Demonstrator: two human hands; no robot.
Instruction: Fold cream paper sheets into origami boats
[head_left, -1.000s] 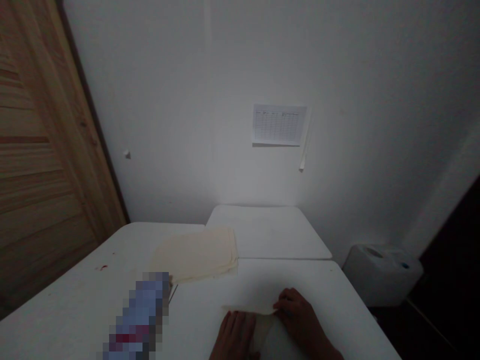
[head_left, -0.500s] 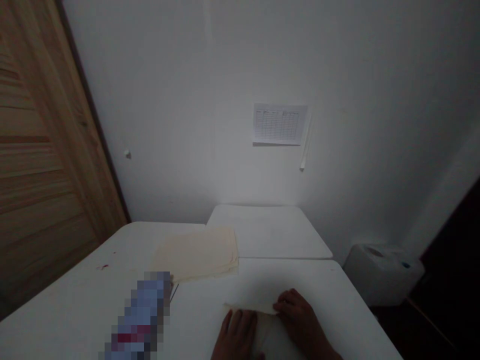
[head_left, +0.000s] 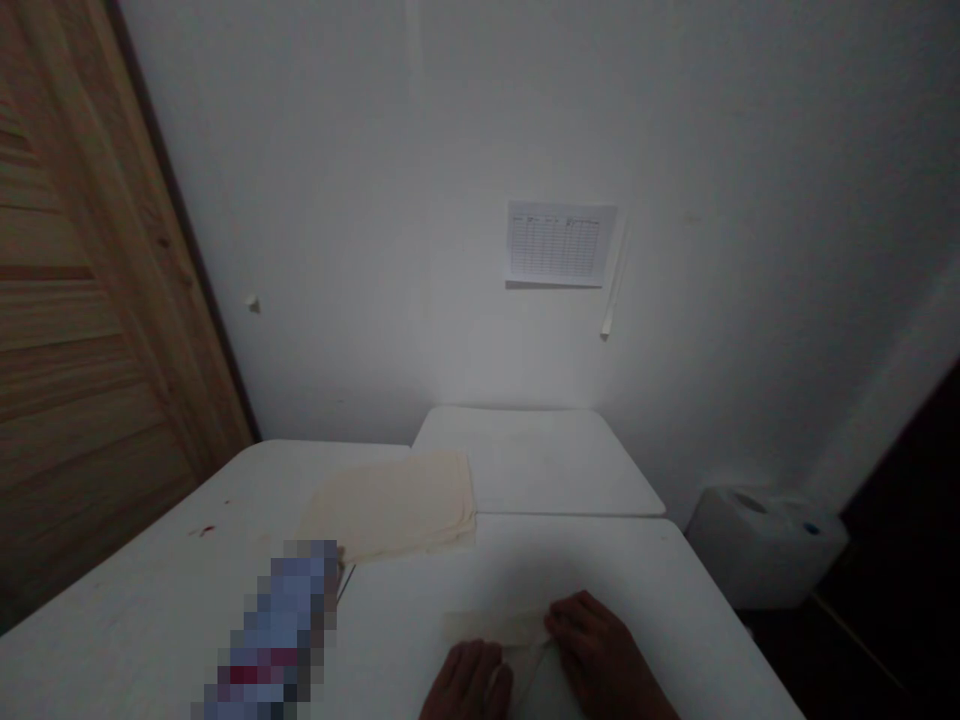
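Our left hand (head_left: pixel 466 682) lies flat, unclenched, on the cream sheet (head_left: pixel 491 628), prob. pinning it to the worktop (head_left: pixel 150 610); right hand (head_left: pixel 600 655) at its edge (grip: we can't tell).

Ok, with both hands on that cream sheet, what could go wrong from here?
1. The light is dim and the sheet is nearly as pale as the table, so the left hand and right hand could press it down crooked.
2. The red spot on the table's left could stain the cream stack if that slides over.
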